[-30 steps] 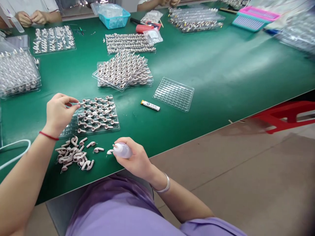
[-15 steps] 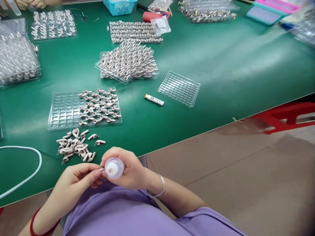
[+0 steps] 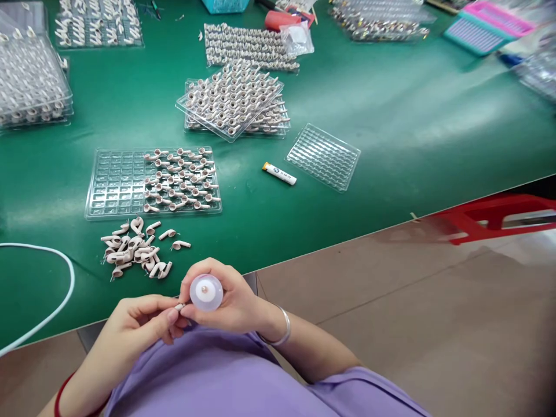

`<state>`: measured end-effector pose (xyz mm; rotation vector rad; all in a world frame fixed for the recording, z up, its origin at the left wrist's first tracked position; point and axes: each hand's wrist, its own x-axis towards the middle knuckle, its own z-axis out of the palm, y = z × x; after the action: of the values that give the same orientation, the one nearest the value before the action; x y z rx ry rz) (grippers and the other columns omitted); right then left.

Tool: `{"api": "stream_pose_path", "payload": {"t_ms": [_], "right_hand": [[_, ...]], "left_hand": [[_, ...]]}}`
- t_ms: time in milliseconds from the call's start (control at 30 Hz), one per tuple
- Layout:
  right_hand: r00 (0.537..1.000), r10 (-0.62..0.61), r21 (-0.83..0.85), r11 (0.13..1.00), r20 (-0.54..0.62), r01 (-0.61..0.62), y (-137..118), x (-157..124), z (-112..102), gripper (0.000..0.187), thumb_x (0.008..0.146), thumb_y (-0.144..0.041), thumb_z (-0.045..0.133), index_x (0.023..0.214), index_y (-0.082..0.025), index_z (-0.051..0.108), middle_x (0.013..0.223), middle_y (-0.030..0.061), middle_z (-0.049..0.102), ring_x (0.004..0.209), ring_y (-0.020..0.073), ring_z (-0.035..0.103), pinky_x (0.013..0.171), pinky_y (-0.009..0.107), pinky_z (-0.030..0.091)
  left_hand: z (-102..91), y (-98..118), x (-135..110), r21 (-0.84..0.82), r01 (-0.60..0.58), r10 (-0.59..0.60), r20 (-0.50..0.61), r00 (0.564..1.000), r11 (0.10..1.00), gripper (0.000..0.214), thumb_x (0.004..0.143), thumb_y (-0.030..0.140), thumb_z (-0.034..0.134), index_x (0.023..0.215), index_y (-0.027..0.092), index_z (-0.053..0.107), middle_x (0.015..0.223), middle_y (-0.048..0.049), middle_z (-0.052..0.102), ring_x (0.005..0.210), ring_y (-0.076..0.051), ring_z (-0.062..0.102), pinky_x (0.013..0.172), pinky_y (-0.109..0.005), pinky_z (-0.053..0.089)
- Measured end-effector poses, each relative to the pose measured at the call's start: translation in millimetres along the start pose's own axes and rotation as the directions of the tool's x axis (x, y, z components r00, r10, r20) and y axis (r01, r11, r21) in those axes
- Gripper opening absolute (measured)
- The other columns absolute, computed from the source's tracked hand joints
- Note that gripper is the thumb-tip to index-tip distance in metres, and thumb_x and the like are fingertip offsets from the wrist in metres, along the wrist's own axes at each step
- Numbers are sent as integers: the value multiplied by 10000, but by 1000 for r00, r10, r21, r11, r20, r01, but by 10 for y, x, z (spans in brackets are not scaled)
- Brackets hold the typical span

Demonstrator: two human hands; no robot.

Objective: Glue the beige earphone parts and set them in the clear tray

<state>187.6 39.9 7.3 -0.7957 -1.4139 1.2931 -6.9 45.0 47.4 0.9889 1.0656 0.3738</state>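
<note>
My left hand pinches a small pale earbud shell between thumb and fingertips, just above my lap at the table's edge. Wrapped round a translucent squeeze bottle is my right hand; the bottle's white nozzle points up toward the camera. The right thumb and fingertip also meet the shell, so both hands touch it. Much of the shell is hidden by fingers. Beyond my hands lies a loose heap of earbud shells, some with thin wires. Behind it, a clear tray carries rows of shells on its right half.
Stacked full trays stand farther back, with another stack at the left. A white lighter lies beside a clear tray. A white cable curves at the left. Past the table edge is a red stool.
The bottle has tipped so its nozzle now faces the camera rather than leaning to the left. My view has shifted slightly. Both hands keep nearly the same place and hold.
</note>
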Motion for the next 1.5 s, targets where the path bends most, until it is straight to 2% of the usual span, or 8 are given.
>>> {"api": "stream_pose_path", "payload": {"t_ms": [333,500,633,767,833,900,1033,1500], "right_hand": [[994,91,119,988,54,-97,8,4,16,369,775,-266,743,1036,-217,487,830,-6,625,672,97,603,601,206,522],[971,235,-67,971,42,-232,-78,-53,-111,532,818,-223,680,1230,-245,343,910,-2,559,669,89,539,587,197,486],[988,152,-225,963,7,-147,-58,-178,-110,566,834,-162,628,1282,-252,294,999,36,554,732,109,550,618,214,485],[996,-46,-346,938,-76,17,34,-258,-24,530,816,-215,669,1260,-259,383,979,34,601,730,131,584,617,235,497],[990,-129,-437,895,-65,88,55,-255,-6,496,803,-223,674,1243,-255,447,977,44,630,710,141,585,613,253,503],[984,-179,-489,859,-9,152,49,-234,-8,495,805,-218,664,1260,-248,474,943,49,659,692,153,581,617,271,509],[972,-226,-523,822,64,225,19,-196,-19,530,817,-236,663,1309,-234,465,914,55,691,663,162,573,614,290,511],[951,-299,-525,798,84,297,136,-213,4,582,787,-255,674,1314,-227,427,742,1,651,586,158,578,572,290,474]], "left_hand": [[6,-90,-53,-43,-19,18,-20,1000,999,213,840,403,658,857,233,784,743,-50,729,690,-162,632,620,-261,538],[-82,-176,-148,-12,-28,25,-213,977,1000,230,832,421,669,951,254,774,961,-73,750,767,-185,685,620,-259,566],[-148,-248,-255,170,-97,150,-339,929,981,212,857,417,635,934,273,770,1013,-56,731,728,-181,697,571,-259,575],[-176,-346,-284,721,-175,600,-387,700,670,168,854,288,659,997,286,747,905,-24,728,728,-162,690,676,-262,566],[-201,-417,-267,921,-132,803,-243,544,367,257,827,190,688,1070,268,722,892,-30,725,742,-158,680,725,-262,540],[-232,-490,-244,987,-80,881,-86,465,139,361,795,129,714,1139,239,691,877,-42,723,724,-159,668,730,-266,521],[-265,-586,-206,999,-42,892,24,451,-6,447,750,102,756,1179,188,664,844,-57,708,696,-167,642,713,-278,505],[-246,-607,-150,995,-70,895,-37,444,75,435,759,107,746,1172,223,672,839,-53,691,708,-177,624,705,-301,498]]}}
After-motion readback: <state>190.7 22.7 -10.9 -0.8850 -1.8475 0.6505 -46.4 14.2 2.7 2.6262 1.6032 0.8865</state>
